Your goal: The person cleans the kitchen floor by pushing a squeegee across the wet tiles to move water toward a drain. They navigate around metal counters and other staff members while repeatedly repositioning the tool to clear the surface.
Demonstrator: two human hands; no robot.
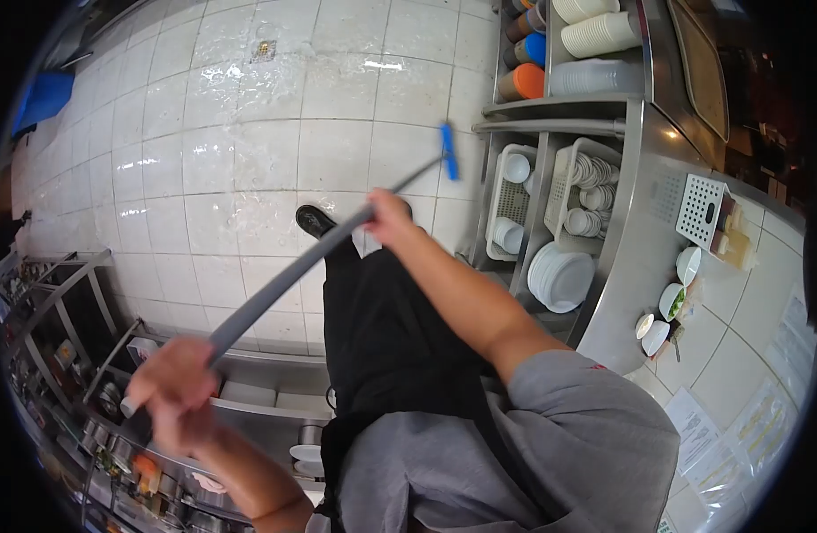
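A long grey pole (284, 280) with a blue squeegee head (449, 151) reaches out over the wet white tiled floor (231, 142). My right hand (389, 218) grips the pole about midway down. My left hand (173, 386), blurred, is closed around the pole's upper end. The blue head rests near the foot of a steel shelf unit. My black shoe (314, 219) shows just under the pole.
A steel shelf unit (559, 115) on the right holds crates of white bowls (586, 191), stacked plates (559, 277) and cups. A steel counter (639, 266) carries small bowls. At the lower left stands another steel counter (266, 400) with racks and containers.
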